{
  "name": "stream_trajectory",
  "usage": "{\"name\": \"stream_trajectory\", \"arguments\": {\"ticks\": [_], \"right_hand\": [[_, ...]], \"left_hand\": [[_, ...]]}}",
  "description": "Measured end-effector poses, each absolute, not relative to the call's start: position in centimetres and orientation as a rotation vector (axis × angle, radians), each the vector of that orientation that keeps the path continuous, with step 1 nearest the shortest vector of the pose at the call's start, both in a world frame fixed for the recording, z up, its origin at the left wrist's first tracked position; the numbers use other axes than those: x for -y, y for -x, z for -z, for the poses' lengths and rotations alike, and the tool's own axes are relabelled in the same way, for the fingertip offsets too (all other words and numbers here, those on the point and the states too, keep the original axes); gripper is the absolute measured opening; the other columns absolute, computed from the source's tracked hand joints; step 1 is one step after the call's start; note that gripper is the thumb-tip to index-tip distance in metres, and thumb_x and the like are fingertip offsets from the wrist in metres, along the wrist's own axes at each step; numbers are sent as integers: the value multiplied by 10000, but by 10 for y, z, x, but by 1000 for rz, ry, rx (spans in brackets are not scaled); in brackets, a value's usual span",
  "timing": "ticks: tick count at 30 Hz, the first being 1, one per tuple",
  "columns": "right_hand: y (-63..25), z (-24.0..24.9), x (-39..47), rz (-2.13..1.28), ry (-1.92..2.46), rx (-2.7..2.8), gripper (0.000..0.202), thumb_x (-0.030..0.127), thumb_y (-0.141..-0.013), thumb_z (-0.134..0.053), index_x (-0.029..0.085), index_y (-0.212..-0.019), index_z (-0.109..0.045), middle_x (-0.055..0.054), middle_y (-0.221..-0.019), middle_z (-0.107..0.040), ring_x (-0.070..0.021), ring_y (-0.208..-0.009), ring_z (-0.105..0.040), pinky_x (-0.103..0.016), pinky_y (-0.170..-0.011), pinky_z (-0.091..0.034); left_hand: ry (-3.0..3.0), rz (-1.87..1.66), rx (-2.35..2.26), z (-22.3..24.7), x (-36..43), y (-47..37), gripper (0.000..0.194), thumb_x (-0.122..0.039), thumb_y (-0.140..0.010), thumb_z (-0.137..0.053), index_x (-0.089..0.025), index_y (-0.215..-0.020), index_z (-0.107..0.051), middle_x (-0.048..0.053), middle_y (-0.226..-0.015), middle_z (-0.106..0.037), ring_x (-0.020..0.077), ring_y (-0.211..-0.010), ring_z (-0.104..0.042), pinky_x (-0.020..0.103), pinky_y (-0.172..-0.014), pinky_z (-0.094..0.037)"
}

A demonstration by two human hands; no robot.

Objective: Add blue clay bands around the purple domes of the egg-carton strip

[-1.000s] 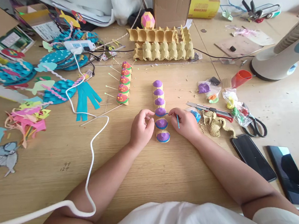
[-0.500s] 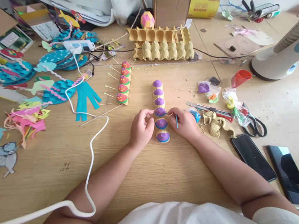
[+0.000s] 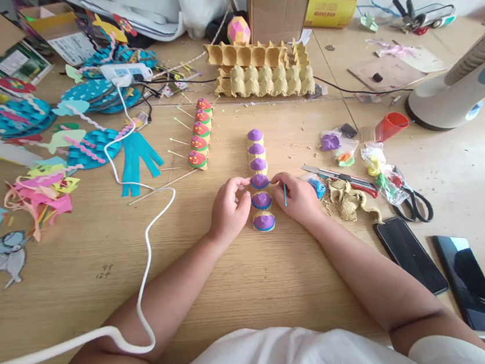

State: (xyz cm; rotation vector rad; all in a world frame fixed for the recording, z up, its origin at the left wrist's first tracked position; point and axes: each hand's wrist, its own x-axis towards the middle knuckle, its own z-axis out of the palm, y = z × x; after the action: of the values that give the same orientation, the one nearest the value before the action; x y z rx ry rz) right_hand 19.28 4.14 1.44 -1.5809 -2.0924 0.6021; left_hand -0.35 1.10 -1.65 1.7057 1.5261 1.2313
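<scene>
A strip of egg-carton cups [image 3: 262, 200] stands upright in front of me, its bumps topped with purple clay. The nearest three bumps have blue clay round their lower edges. My left hand [image 3: 230, 209] is beside the strip's left side, fingers apart and holding nothing, a fingertip at the third bump from the front. At the same bump on the right side is my right hand [image 3: 297, 196], closed on a thin blue clay strand [image 3: 285, 194] that hangs below its fingers. Further back on the left lies a finished-looking red and green caterpillar strip [image 3: 200, 134] with pins.
Right of my right hand lie a box cutter [image 3: 341, 179], torn carton scraps [image 3: 346, 202], black scissors [image 3: 415, 203] and two phones [image 3: 411, 256]. Egg cartons [image 3: 270, 79] stand at the back. A white cable [image 3: 148, 239] crosses the left side, near paper crafts.
The fingertips of my right hand have shifted very slightly at the third bump, and the hanging blue strand has moved a little left. My left hand has hardly moved.
</scene>
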Motion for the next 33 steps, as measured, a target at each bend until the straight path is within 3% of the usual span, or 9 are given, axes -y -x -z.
{"name": "stream_trajectory", "arguments": {"ticks": [33], "right_hand": [[-193, -16, -41, -591, 1557, 2099, 314, 215, -882, -525, 192, -1127, -721, -36, -820, -739, -178, -680, -613, -264, -651, -408]], "left_hand": [[-1691, -1208, -1530, 16, -10, 3, 268, -133, -900, -574, -237, -1147, -592, 65, -1237, -736, 196, -1065, -673, 307, -771, -518]]}}
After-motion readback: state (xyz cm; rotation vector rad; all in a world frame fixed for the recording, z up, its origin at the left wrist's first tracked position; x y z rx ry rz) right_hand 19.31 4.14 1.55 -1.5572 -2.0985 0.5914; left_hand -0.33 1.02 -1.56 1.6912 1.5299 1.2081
